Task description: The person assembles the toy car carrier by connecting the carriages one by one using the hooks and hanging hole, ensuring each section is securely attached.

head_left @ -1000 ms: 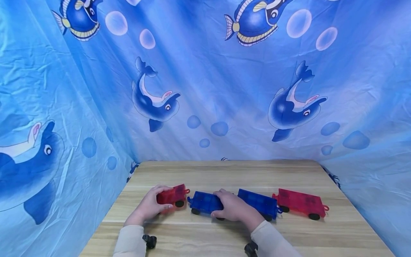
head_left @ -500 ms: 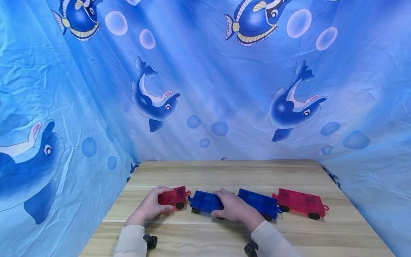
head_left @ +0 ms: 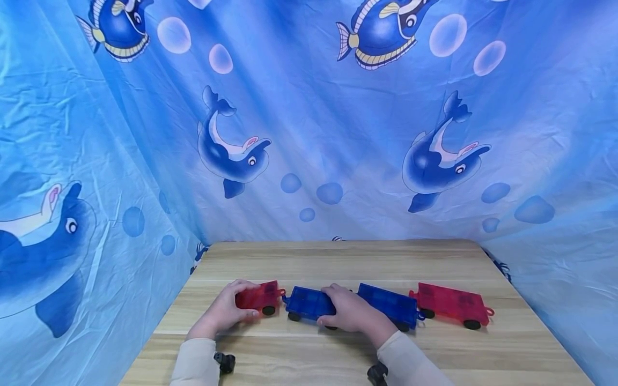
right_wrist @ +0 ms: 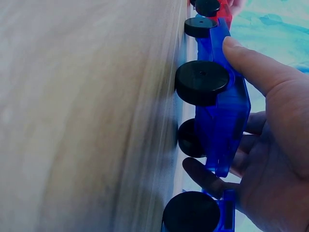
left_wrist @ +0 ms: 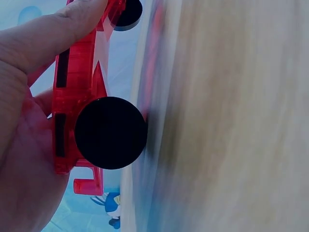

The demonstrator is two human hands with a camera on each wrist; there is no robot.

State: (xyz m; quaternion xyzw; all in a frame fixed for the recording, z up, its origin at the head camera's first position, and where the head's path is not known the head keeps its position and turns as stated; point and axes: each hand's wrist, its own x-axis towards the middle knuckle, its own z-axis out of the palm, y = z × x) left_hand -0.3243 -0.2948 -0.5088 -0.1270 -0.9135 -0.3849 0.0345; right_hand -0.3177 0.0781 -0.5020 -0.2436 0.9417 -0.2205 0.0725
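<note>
Head view: at the left end of a row on the wooden surface (head_left: 357, 261), the left red wagon (head_left: 263, 296) stood in the grasp of the left hand (head_left: 227, 310), with the thumb on the near side and the fingers on the far side. Next in the row, the left blue wagon (head_left: 309, 303) was grasped by the right hand (head_left: 350, 311), which covered its right end. The facing couplings of these two wagons met or overlapped; whether they were linked could not be told.

Just to the right of the right hand stood the right blue wagon (head_left: 386, 304), partly behind the wrist, followed by the right red wagon (head_left: 454, 303) at the end of the row, a loop projecting from its right end. Pale sleeves (head_left: 195, 365) covered both forearms. A blue backdrop (head_left: 309, 118) printed with dolphins, fish and bubbles enclosed the surface.

Left wrist view: a black wheel (left_wrist: 111, 133) and a bent red hook (left_wrist: 88, 186) showed at one end of the left red wagon. Right wrist view: one fingertip (right_wrist: 193, 169) reached between the two blue wagons.
</note>
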